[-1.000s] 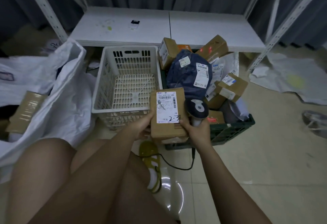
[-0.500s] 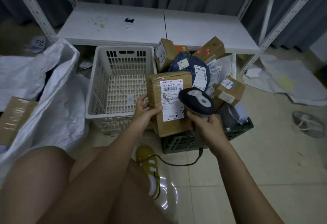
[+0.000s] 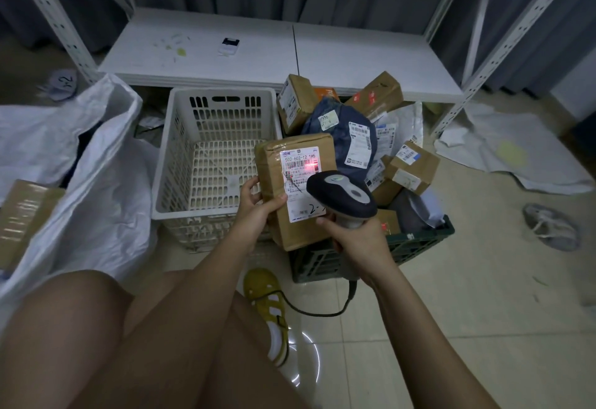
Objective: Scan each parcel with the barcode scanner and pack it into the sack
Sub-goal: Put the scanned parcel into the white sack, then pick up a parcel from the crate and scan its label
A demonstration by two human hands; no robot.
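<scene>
My left hand (image 3: 258,207) grips a brown cardboard parcel (image 3: 292,224) by its left edge, white label facing up. My right hand (image 3: 358,241) holds the dark barcode scanner (image 3: 342,194) by its handle, its head just over the label's lower right. A red scan glow lies on the label's barcode. The white woven sack (image 3: 87,182) lies open at the left with a taped brown box (image 3: 22,218) inside. Several more parcels, among them a dark blue bag (image 3: 342,131) and brown boxes, are piled in a dark green crate (image 3: 416,242) behind the scanner.
An empty white plastic basket (image 3: 180,163) stands between sack and crate. A low white shelf (image 3: 338,53) with metal uprights runs behind. My bare knees and a yellow shoe (image 3: 267,299) fill the foreground. The scanner cable (image 3: 322,312) trails over the tiled floor. A grey shoe (image 3: 551,226) lies right.
The parcel has been lifted and tilted toward me. The scanner rose from beside the parcel to over its label, and a red glow now shows on the barcode.
</scene>
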